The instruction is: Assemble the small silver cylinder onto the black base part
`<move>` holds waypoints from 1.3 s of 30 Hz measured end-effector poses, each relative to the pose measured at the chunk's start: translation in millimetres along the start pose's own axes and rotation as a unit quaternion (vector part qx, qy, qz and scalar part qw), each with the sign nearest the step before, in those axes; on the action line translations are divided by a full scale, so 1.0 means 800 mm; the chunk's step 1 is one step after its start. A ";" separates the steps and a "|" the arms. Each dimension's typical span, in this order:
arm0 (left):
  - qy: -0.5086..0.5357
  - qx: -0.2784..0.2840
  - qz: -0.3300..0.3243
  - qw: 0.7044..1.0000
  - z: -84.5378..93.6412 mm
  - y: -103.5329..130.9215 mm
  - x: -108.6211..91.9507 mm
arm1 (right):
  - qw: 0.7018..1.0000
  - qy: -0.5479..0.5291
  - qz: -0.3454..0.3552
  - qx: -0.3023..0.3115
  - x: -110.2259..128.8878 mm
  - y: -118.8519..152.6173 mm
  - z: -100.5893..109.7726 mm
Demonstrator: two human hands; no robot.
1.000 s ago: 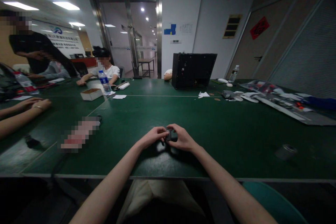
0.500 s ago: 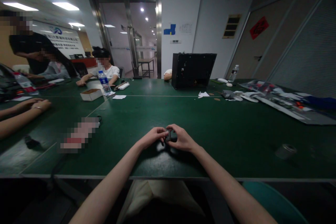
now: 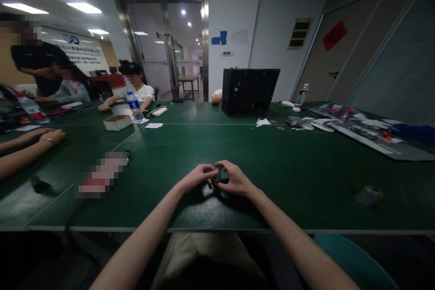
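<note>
A small dark grey object (image 3: 217, 174) is held between my two hands, just above the green table (image 3: 163, 149). My left hand (image 3: 199, 177) grips its left side with the fingertips. Around its right side curve the thumb and fingers of my right hand (image 3: 235, 179). The object's lower part and details are too small and dark to make out. A grey metal cylinder (image 3: 369, 195) lies on the table to the right of my hands.
A blurred pink item (image 3: 105, 174) and a small black object (image 3: 40, 184) lie at left, near another person's hands (image 3: 47, 136). Farther back are a white box (image 3: 117, 122), a bottle (image 3: 135, 106), a black case (image 3: 250, 91) and, at right, a cluttered tray (image 3: 367, 138).
</note>
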State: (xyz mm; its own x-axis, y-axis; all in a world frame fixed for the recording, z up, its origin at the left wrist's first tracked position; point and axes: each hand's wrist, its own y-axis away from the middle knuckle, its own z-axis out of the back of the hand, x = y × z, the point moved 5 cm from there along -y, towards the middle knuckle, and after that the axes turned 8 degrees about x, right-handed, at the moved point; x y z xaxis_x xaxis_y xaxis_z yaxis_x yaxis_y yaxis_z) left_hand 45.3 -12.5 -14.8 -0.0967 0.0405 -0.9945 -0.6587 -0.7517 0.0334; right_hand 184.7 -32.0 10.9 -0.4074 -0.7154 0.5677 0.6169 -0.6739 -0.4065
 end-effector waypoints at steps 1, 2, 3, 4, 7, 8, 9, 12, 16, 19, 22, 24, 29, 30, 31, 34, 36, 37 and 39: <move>0.000 0.001 0.000 1.000 0.000 0.000 0.000 | 1.000 0.000 0.001 0.000 0.000 0.000 0.000; 0.000 0.001 0.000 1.000 0.000 0.000 0.000 | 1.000 0.000 0.002 0.000 0.000 0.000 0.000; 0.000 0.002 0.000 1.000 0.000 0.000 0.000 | 1.000 0.000 0.002 0.000 0.000 0.000 0.000; 0.000 0.003 0.000 1.000 0.000 0.000 -0.001 | 1.000 -0.002 0.001 -0.001 -0.001 0.001 0.000; 0.002 0.004 -0.001 1.000 0.000 0.000 -0.001 | 1.000 -0.010 -0.002 -0.003 -0.003 0.001 0.000; 0.003 0.003 -0.002 1.000 0.000 0.000 0.000 | 1.000 -0.013 -0.003 -0.003 -0.004 0.001 0.000; 0.004 0.002 -0.004 1.000 0.000 0.000 0.000 | 1.000 -0.016 -0.003 -0.004 -0.004 0.001 0.000; 0.011 0.000 -0.007 1.000 0.001 0.001 0.000 | 1.000 -0.022 -0.001 -0.006 -0.005 0.001 0.001; 0.029 0.001 -0.006 1.000 0.001 0.000 0.002 | 1.000 -0.023 0.002 -0.010 -0.005 0.001 0.002; 0.046 0.005 -0.005 0.999 0.001 0.000 0.003 | 1.000 -0.027 0.000 -0.011 -0.005 0.000 0.003; 0.057 0.008 -0.005 0.998 0.001 0.001 0.003 | 1.000 -0.025 -0.003 -0.014 -0.005 0.000 0.004; 0.059 0.010 -0.006 0.998 0.001 0.002 0.002 | 1.000 -0.025 -0.004 -0.014 -0.005 0.001 0.005; 0.051 0.010 -0.013 0.999 0.000 0.002 0.000 | 1.000 -0.026 -0.007 -0.009 -0.005 0.001 0.005; 0.049 0.009 -0.014 0.999 0.000 0.002 0.000 | 1.000 -0.026 -0.006 -0.010 -0.006 0.001 0.005; 0.046 0.009 -0.015 0.999 0.000 0.002 -0.001 | 1.000 -0.027 -0.004 -0.010 -0.006 0.001 0.004; 0.038 0.008 -0.014 0.999 -0.001 0.003 -0.003 | 1.000 -0.030 0.000 -0.009 -0.005 0.000 0.004; 0.033 0.006 -0.012 0.999 -0.001 0.003 -0.005 | 1.000 -0.029 0.002 -0.006 -0.004 0.001 0.004; 0.030 0.005 -0.011 0.999 -0.001 0.003 -0.005 | 1.000 -0.029 0.003 -0.004 -0.003 0.001 0.004; 0.024 0.002 -0.008 1.000 0.000 0.004 -0.006 | 1.000 -0.028 0.006 -0.003 -0.002 0.002 0.005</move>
State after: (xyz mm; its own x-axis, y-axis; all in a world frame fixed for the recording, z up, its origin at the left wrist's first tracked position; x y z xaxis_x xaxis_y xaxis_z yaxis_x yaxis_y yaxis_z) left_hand 44.1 -15.1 -10.3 -0.0507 0.0213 -0.9985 -0.6629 -0.7485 0.0177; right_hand 188.6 -31.2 12.4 -0.3624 -0.7121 0.6013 0.6175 -0.6667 -0.4173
